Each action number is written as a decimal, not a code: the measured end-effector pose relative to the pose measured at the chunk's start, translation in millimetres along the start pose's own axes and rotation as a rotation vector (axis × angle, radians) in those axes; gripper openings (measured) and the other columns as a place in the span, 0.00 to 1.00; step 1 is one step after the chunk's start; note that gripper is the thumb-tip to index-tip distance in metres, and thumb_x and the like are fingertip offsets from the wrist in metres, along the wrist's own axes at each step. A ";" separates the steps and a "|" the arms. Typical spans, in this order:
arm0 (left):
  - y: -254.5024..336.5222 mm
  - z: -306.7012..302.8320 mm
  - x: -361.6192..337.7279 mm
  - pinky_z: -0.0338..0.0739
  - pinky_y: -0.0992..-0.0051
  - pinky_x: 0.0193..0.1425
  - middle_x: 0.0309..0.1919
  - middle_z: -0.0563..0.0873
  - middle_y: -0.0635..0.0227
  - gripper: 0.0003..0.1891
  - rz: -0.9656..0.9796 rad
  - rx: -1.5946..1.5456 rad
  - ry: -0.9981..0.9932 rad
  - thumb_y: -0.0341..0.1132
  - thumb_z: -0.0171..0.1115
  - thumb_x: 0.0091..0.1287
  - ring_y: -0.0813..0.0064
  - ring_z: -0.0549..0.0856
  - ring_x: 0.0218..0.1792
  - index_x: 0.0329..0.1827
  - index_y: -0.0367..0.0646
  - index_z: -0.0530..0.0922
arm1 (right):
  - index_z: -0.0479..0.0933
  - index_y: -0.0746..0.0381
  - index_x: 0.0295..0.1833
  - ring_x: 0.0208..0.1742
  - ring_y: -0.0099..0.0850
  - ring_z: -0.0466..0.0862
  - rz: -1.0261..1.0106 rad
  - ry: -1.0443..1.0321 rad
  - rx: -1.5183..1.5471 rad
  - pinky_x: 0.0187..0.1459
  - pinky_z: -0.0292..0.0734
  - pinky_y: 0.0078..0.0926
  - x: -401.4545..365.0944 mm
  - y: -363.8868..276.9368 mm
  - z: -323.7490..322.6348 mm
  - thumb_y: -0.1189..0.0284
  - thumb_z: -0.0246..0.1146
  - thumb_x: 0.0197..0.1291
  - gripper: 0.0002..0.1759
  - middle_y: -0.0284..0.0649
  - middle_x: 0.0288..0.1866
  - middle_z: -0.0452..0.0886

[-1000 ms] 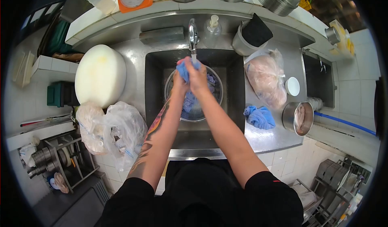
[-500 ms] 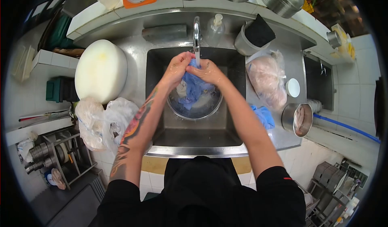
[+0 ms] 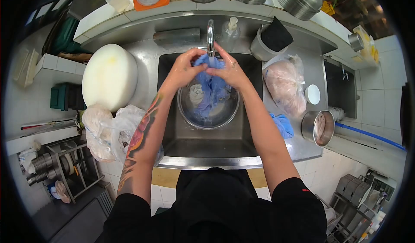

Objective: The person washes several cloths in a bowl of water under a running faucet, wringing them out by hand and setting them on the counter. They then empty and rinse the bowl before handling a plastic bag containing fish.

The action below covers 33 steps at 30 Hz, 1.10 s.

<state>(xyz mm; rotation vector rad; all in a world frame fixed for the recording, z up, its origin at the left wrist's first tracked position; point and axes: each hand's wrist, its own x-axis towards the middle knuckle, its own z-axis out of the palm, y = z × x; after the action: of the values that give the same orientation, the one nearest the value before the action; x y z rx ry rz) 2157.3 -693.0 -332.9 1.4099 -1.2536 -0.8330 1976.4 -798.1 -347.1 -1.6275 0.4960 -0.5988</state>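
Both my hands hold a wet blue cloth under the faucet, where water runs onto it. My left hand grips its left upper edge, and my right hand grips the right upper edge, spreading the top of the cloth between them. The lower part hangs into a round clear bowl standing in the sink. A whitish crumpled cloth lies in the bowl, left of the blue one.
Left of the sink are a thick white round block and plastic bags. On the right lie a bag of pale pink meat, another blue cloth and a metal pot. A pump bottle stands behind the sink.
My hands have moved slightly apart, and the top of the blue cloth is spread wider under the water. More of the whitish cloth now shows in the bowl.
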 end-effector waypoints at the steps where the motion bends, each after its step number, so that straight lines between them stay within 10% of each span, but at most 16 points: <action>1: -1.5 -4.3 -1.3 0.78 0.78 0.52 0.45 0.86 0.71 0.11 0.003 0.001 -0.001 0.26 0.70 0.67 0.79 0.83 0.46 0.51 0.36 0.82 | 0.60 0.58 0.83 0.59 0.30 0.82 -0.003 0.002 -0.001 0.66 0.75 0.31 0.4 0.2 -2.8 0.68 0.80 0.54 0.54 0.39 0.60 0.84; 3: -2.6 -9.0 -6.9 0.79 0.78 0.51 0.42 0.87 0.72 0.10 -0.225 0.015 -0.073 0.25 0.71 0.66 0.79 0.84 0.43 0.48 0.35 0.83 | 0.69 0.58 0.78 0.58 0.30 0.83 0.135 0.007 -0.030 0.65 0.77 0.33 -1.9 -1.8 -5.5 0.72 0.79 0.53 0.46 0.38 0.59 0.85; 9: 32.8 15.2 -1.8 0.81 0.76 0.48 0.41 0.89 0.68 0.13 -0.084 0.293 -0.037 0.25 0.75 0.61 0.79 0.86 0.42 0.48 0.34 0.84 | 0.80 0.63 0.65 0.55 0.26 0.85 0.086 -0.080 0.130 0.58 0.80 0.27 4.1 26.3 24.1 0.78 0.75 0.54 0.30 0.39 0.54 0.87; 15: -29.9 23.5 -33.8 0.83 0.73 0.59 0.44 0.87 0.69 0.15 -0.228 -0.466 0.198 0.27 0.72 0.67 0.76 0.86 0.48 0.54 0.37 0.80 | 0.84 0.65 0.56 0.47 0.26 0.87 0.121 0.067 0.070 0.53 0.81 0.26 1.6 12.0 30.3 0.75 0.67 0.62 0.16 0.39 0.46 0.89; 19: -30.4 63.9 -55.4 0.70 0.61 0.75 0.67 0.75 0.59 0.40 0.172 0.200 0.305 0.27 0.76 0.56 0.60 0.75 0.69 0.72 0.40 0.67 | 0.84 0.67 0.45 0.41 0.28 0.86 0.183 0.361 -0.087 0.47 0.79 0.30 -8.8 -4.5 59.1 0.65 0.70 0.65 0.15 0.47 0.38 0.88; 21: -83.4 85.7 -59.0 0.68 0.58 0.76 0.67 0.75 0.53 0.44 0.129 -0.006 0.337 0.29 0.77 0.53 0.53 0.73 0.71 0.74 0.39 0.66 | 0.82 0.68 0.39 0.37 0.31 0.86 -0.002 0.546 -0.109 0.43 0.79 0.32 -17.2 6.9 82.1 0.61 0.71 0.66 0.18 0.48 0.36 0.87; 23: -108.3 89.2 -57.7 0.60 0.57 0.80 0.71 0.73 0.47 0.45 -0.005 0.349 -0.048 0.30 0.75 0.53 0.45 0.70 0.73 0.77 0.38 0.65 | 0.80 0.68 0.33 0.30 0.25 0.80 -0.163 0.638 -0.184 0.35 0.75 0.28 -18.2 -10.3 80.6 0.61 0.69 0.69 0.20 0.39 0.29 0.84; 25: -69.3 90.5 -51.1 0.73 0.58 0.69 0.62 0.81 0.46 0.36 0.195 0.167 0.090 0.31 0.74 0.52 0.44 0.79 0.64 0.68 0.41 0.75 | 0.79 0.68 0.29 0.27 0.16 0.72 0.134 0.486 0.149 0.30 0.67 0.22 -26.7 -34.3 61.5 0.61 0.66 0.73 0.22 0.29 0.23 0.77; 27: -47.2 89.2 -58.9 0.80 0.56 0.54 0.48 0.87 0.51 0.26 -0.036 0.236 0.124 0.30 0.75 0.50 0.41 0.85 0.50 0.55 0.42 0.80 | 0.79 0.67 0.27 0.28 0.12 0.66 0.120 0.441 0.159 0.28 0.60 0.20 -36.0 -76.4 53.9 0.61 0.64 0.76 0.24 0.24 0.22 0.71; 33: -131.9 93.6 -89.6 0.80 0.55 0.50 0.40 0.86 0.51 0.20 0.003 0.421 0.204 0.30 0.71 0.54 0.40 0.84 0.46 0.51 0.40 0.80 | 0.80 0.65 0.27 0.27 0.13 0.72 0.164 0.433 0.263 0.29 0.65 0.17 -51.9 -186.4 9.7 0.54 0.65 0.75 0.27 0.27 0.23 0.77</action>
<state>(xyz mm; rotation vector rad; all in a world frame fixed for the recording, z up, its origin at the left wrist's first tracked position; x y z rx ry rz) 2083.5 -638.4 -493.4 1.7759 -1.3186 -0.4198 1939.2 -732.4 -168.6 -1.1951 0.8228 -0.8592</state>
